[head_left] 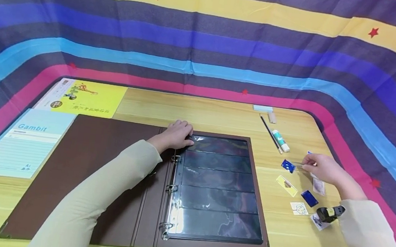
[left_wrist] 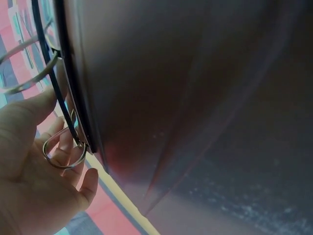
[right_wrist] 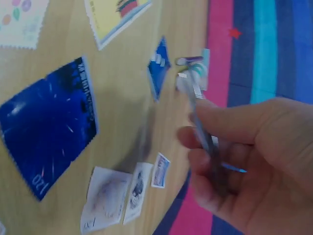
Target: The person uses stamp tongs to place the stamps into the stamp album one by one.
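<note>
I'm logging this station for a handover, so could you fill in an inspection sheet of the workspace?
Surface: wood-grain table.
Job's things: brown ring binder, open at a black pocket page; loose stamps to its right; tweezers.
Clutter: Gambit notepad and yellow booklet at left; glue stick, pencil-like stick and two small blocks, possibly erasers, beyond the stamps.
Left hand: rests at the binder's top edge, near the page's corner.
Right hand: holds the tweezers, tips close to a blue stamp; contact unclear.
Cables: nothing seen.
Surroundings: striped cloth with red stars.
</note>
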The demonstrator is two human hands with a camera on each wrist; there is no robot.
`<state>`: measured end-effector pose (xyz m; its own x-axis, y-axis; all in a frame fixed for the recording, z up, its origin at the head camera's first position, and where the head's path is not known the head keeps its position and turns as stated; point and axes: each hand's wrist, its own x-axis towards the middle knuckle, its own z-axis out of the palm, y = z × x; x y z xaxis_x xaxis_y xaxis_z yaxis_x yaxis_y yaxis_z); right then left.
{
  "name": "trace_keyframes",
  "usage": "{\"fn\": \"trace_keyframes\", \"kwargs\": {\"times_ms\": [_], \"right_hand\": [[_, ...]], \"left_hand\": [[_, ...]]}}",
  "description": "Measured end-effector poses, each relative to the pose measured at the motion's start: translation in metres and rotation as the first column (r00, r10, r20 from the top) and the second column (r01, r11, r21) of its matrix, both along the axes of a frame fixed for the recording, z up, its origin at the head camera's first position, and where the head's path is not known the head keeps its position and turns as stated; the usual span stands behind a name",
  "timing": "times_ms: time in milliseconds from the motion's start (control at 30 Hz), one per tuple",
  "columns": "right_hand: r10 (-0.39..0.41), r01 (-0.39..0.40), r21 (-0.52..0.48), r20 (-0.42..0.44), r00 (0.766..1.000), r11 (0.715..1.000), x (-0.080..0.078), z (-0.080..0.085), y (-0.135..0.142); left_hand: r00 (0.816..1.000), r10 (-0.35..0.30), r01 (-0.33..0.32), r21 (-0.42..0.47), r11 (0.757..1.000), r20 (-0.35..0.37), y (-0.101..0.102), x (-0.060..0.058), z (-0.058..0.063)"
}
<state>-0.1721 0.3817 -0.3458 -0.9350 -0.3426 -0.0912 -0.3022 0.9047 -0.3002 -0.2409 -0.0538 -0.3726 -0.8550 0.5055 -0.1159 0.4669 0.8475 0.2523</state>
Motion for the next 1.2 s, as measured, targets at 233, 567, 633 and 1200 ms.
{"fn": "trace_keyframes", "kwargs": {"times_ms": [233, 567, 633, 1200], "right_hand": [[-0.035, 0.039, 0.046, -0.096, 0.995, 0.998, -0.016, -0.007, -0.007], [-0.022, 0.03, 0.097, -0.078, 0.997, 0.995, -0.023, -0.011, -0.013], [-0.026, 0.034, 0.106, -0.074, 0.997, 0.994, -0.024, -0.011, -0.013], [-0.099, 0.106, 0.035, -0.167, 0.981, 0.994, -0.015, 0.019, -0.027]], "left_hand": [[0.999, 0.013, -0.015, 0.054, 0.998, 0.033, 0.0, -0.002, -0.001], [1.0, 0.011, -0.012, 0.06, 0.998, 0.019, -0.001, -0.002, -0.004], [1.0, 0.01, -0.01, 0.059, 0.998, 0.004, -0.001, -0.003, -0.004], [0.998, 0.004, -0.013, 0.137, 0.99, 0.069, -0.004, -0.009, -0.003]]}}
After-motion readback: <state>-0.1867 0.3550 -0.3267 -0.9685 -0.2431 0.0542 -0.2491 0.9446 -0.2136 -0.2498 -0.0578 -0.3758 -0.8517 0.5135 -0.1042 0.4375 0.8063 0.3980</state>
